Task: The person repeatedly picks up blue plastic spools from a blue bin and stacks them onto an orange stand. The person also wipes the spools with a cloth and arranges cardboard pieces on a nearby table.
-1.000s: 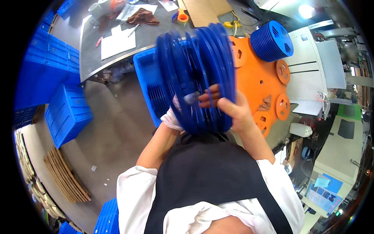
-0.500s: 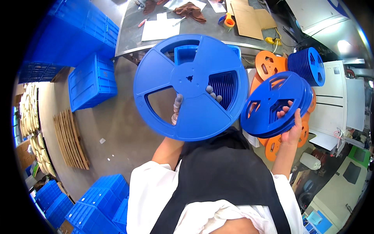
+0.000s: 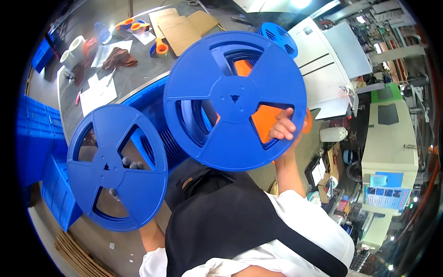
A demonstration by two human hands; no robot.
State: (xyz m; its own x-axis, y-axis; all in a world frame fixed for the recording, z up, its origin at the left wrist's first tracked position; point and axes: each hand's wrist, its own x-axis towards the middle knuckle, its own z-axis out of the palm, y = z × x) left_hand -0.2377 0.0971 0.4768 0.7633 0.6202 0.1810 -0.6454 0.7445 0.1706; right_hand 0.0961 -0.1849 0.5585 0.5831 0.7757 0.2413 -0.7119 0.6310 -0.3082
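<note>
My left hand (image 3: 132,163), its fingertips in grey covers, grips a blue plastic reel (image 3: 116,175) from behind. Its fingers show through two of the three openings, and the palm is hidden. On the other side, my right hand (image 3: 283,127) is closed on the right rim of another blue reel (image 3: 235,87), with bare fingers curled through an opening. That reel is tilted toward me and looks larger. Blue rims show through its openings; whether they belong to more reels in this hand, I cannot tell. Between the two reels, several blue reels (image 3: 168,145) stand on edge in a blue crate (image 3: 150,93).
Behind the right-hand reel are orange reels (image 3: 267,121) and a blue reel stack (image 3: 278,40). A dark worktable (image 3: 138,69) holds cardboard (image 3: 182,34), paper, a brown cloth (image 3: 120,58) and an orange tape dispenser (image 3: 161,47). Blue crates (image 3: 39,138) stand at left, machines (image 3: 390,143) at right.
The view has swung to the right. The left-hand reel has moved left and down, away from in front of the crate. My right hand has raised its reel, which now faces me more squarely.
</note>
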